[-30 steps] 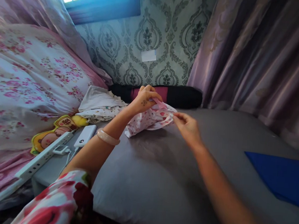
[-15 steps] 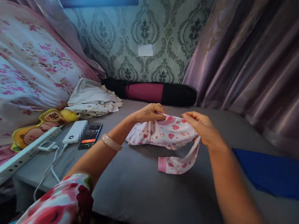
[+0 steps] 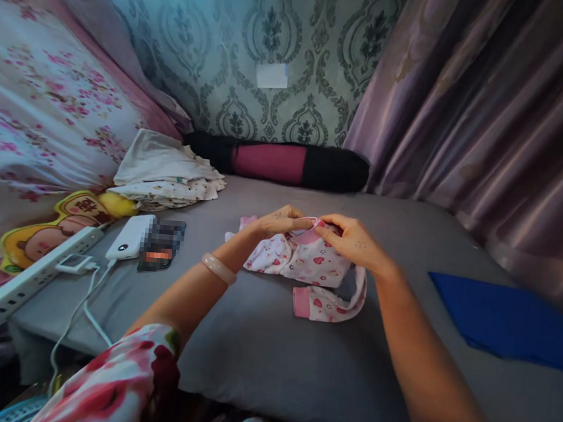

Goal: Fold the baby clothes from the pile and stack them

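A small white baby top (image 3: 323,262) with red and pink prints lies in the middle of the grey bed surface (image 3: 268,361). One sleeve with a pink cuff curls toward me on its near side. My left hand (image 3: 284,221) pinches the pink-trimmed neck edge from the left. Close beside it, my right hand (image 3: 348,240) grips the same edge from the right, thumb on top. The two hands nearly meet at the collar. The far side of the garment is partly hidden behind my hands.
To the left are a white power bank (image 3: 132,236), a phone (image 3: 161,246), a power strip (image 3: 34,275) with cables and a yellow plush (image 3: 37,242). Folded clothes (image 3: 166,175) and a black-and-red bolster (image 3: 270,162) sit behind. A blue sheet (image 3: 503,322) lies right.
The baby top has come down onto the bed, its cuffed sleeve now showing on the near side. My hands have drawn together at the collar. The camera view has tilted downward.
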### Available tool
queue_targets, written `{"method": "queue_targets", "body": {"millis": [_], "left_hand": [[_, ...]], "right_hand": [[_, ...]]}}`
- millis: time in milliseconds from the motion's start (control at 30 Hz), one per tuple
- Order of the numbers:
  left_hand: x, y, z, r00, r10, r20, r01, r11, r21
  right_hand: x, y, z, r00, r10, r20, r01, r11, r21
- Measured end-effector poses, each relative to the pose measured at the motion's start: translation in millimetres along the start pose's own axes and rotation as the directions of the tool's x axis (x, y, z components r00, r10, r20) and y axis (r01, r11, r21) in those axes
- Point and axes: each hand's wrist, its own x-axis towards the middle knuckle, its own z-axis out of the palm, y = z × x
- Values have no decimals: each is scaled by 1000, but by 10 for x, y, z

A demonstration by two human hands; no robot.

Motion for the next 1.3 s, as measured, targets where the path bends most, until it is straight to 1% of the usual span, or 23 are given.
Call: {"method": "queue_targets", "body": {"millis": [100, 167, 233, 267, 300, 367, 400, 433, 467, 533, 600, 667, 767, 867, 967, 1067, 1167, 1233, 1300], "left_hand": [[39, -70, -1, 999, 21, -28, -23, 996, -85], [67, -124, 1, 994, 31, -109, -45, 991, -127], [78, -164, 11, 978, 43, -206, -71, 989, -131], [74, -179, 21, 961, 57, -272, -88, 990, -106], [63, -193, 36, 933, 74, -351, -102, 993, -61], [24, -226, 84, 851, 111, -514, -88, 994, 68], [-1, -248, 121, 815, 130, -565, -64, 989, 136], [-28, -276, 168, 792, 151, -591, -36, 979, 201], [-56, -307, 223, 787, 172, -592, -12, 964, 264], [-105, -377, 354, 801, 212, -560, 23, 923, 383], [-138, -446, 487, 812, 234, -534, 74, 867, 492], [-149, -507, 589, 809, 239, -537, 151, 798, 583], [-144, -580, 648, 809, 206, -550, 270, 700, 661], [-154, -614, 606, 825, 141, -548, 335, 659, 673], [-197, -593, 489, 847, 133, -514, 296, 684, 666], [-253, -539, 310, 859, 145, -491, 217, 765, 606], [-317, -476, 112, 850, 110, -515, 141, 894, 425], [-372, -416, 1, 828, 81, -555, 77, 964, 256], [-439, -325, -83, 810, 49, -584, 8, 995, 94]], "right_hand": [[0, 31, 30, 999, 42, 9, -42, 999, -27], [-1, 59, 33, 995, 102, 10, -101, 994, -39], [1, 93, 25, 988, 149, -28, -151, 987, -56], [3, 114, 18, 985, 160, -62, -164, 985, -63], [6, 137, 12, 982, 164, -97, -171, 983, -65], [13, 188, 3, 973, 173, -154, -184, 981, -58], [16, 212, 2, 968, 181, -174, -192, 980, -50], [19, 235, 3, 963, 189, -190, -200, 979, -41], [22, 255, 6, 960, 196, -200, -206, 978, -33], [26, 282, 16, 956, 198, -217, -207, 978, -19], [26, 292, 26, 955, 192, -228, -200, 980, -8], [20, 289, 28, 955, 188, -231, -193, 981, -3], [0, 280, 15, 955, 190, -226, -196, 981, -3], [-29, 286, -13, 952, 187, -241, -196, 981, -12], [-69, 304, -49, 946, 178, -271, -196, 980, -43], [-120, 323, -90, 937, 200, -286, -237, 966, -101], [-172, 329, -146, 948, 198, -249, -236, 962, -135], [-201, 310, -201, 972, 158, -173, -181, 975, -126], [-222, 261, -268, 993, 106, -59, -112, 989, -100]]}}
